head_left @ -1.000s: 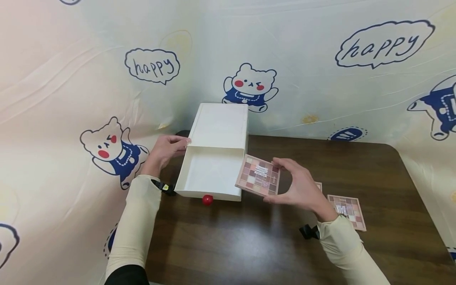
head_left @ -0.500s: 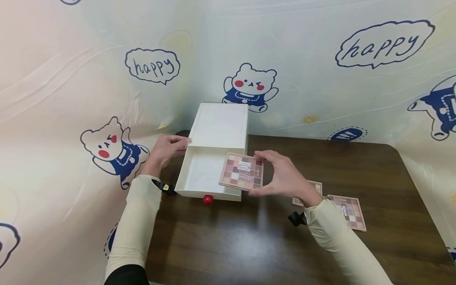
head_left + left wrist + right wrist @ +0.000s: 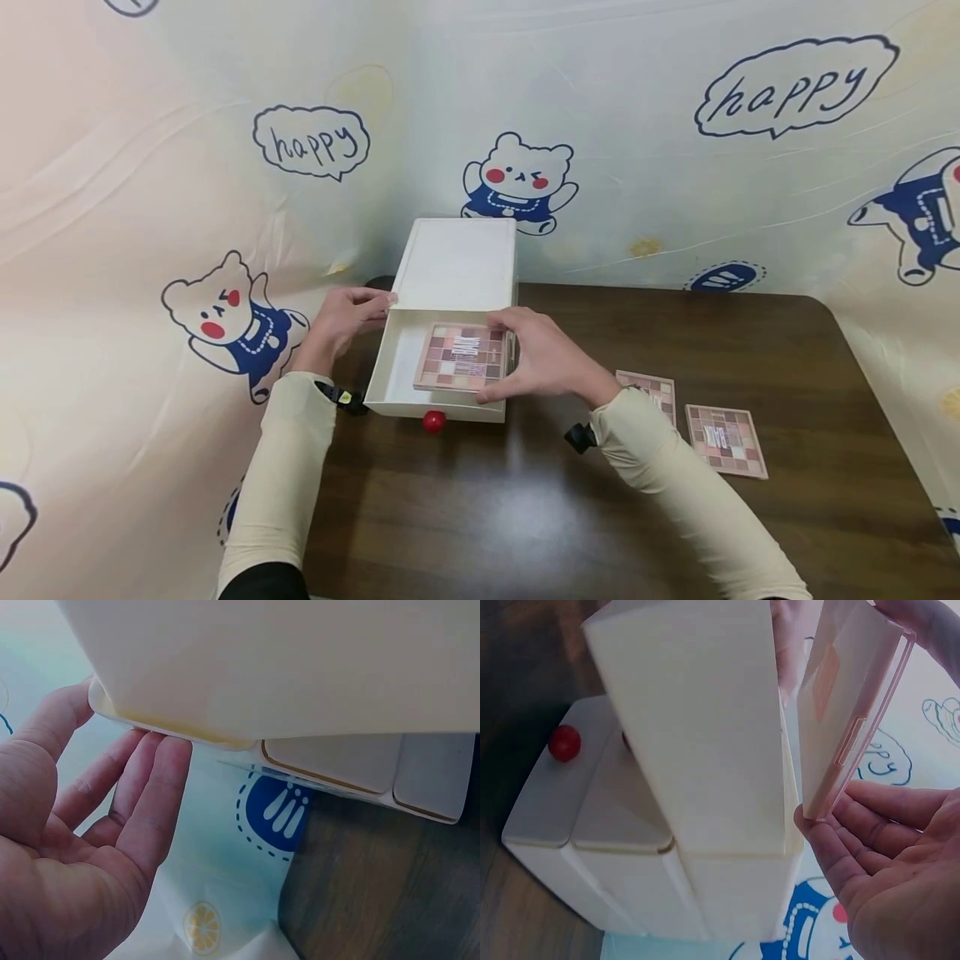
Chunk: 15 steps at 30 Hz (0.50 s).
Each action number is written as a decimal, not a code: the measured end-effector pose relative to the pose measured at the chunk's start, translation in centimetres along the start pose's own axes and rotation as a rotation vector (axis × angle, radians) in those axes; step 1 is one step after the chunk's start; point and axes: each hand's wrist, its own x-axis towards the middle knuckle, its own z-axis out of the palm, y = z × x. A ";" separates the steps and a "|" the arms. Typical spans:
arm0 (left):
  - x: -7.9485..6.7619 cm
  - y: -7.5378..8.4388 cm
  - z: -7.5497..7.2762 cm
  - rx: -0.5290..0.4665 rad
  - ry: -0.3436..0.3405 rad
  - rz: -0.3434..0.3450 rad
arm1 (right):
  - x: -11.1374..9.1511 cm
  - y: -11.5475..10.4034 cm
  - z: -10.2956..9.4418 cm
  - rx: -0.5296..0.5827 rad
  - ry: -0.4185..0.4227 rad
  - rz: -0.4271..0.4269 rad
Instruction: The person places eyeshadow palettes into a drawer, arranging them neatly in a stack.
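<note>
At nine o'clock, a pale cloth (image 3: 97, 350) hung down with bears drawn on it. Next came the left hand (image 3: 343, 321), with a black strap (image 3: 343, 397) at the wrist. This hand was loosely spread, and its thumb and fingertips touched the near left corner of a white box (image 3: 457, 265), at about eight o'clock from the box's middle. The box's top drawer (image 3: 397, 409) was pulled out toward six o'clock, and a round red knob (image 3: 433, 422) stuck out of its front. Two lower drawers (image 3: 622, 814) sat pushed in under it.

A flat pink case (image 3: 460, 357) with little colored squares was over the top drawer. It was hard to tell if the case touched the drawer's floor. At its three o'clock side, the right hand (image 3: 540, 358) pinched it between thumb and fingers. Another black strap (image 3: 580, 437) showed by that wrist.

Farther right, between three and four o'clock from the held case, two more cases lay flat on the brown surface (image 3: 442, 517). The second case (image 3: 660, 393) was partly hidden by the right sleeve (image 3: 675, 479). The third case (image 3: 726, 442) lay just beside it, at four o'clock.
</note>
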 end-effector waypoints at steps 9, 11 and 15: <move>0.1 -0.1 0.0 -0.055 0.000 0.005 | 2.7 -1.3 1.3 -0.031 -0.044 -0.052; 0.1 -0.1 0.0 -0.051 0.004 -0.004 | 3.2 -1.5 1.5 -0.039 -0.059 -0.057; 0.0 0.1 0.1 -0.040 0.005 -0.010 | 4.0 -2.0 2.1 -0.047 -0.086 -0.046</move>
